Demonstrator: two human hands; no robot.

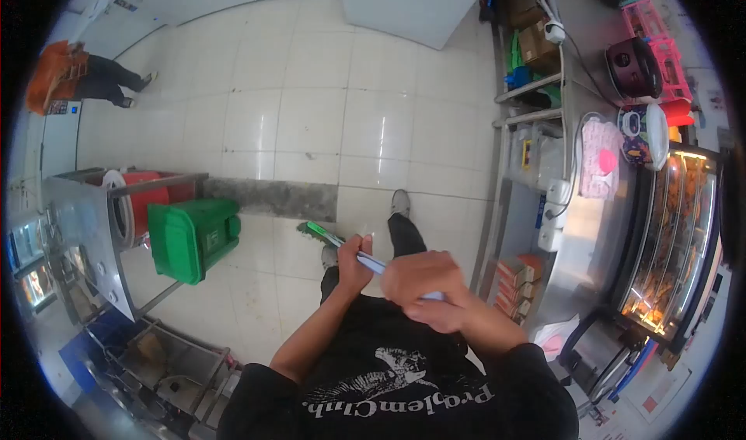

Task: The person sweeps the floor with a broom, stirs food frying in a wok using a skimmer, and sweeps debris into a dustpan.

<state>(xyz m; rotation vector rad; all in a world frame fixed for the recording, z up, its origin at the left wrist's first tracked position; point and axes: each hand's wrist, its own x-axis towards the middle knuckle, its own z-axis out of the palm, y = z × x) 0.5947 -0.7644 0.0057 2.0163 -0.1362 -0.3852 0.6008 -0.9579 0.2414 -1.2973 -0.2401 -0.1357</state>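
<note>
My left hand (355, 264) is wrapped round the pale handle of a broom (371, 264). Higher on the same handle, close to my body, my right hand (426, 283) is closed too and looks slightly blurred. The handle slants down and leftward from my hands. At its lower end the green broom head (313, 232) is at the tiled floor, just in front of my left shoe (329, 255). My right shoe (400, 204) is a step ahead.
A green bin (190, 240) lies left, by a metal table (97, 238) and a red bucket (144, 199). A dark grey strip (272, 199) crosses the floor. Along the right runs a counter (579, 246) with a lit food display (672, 242). A person (85, 76) stands far left.
</note>
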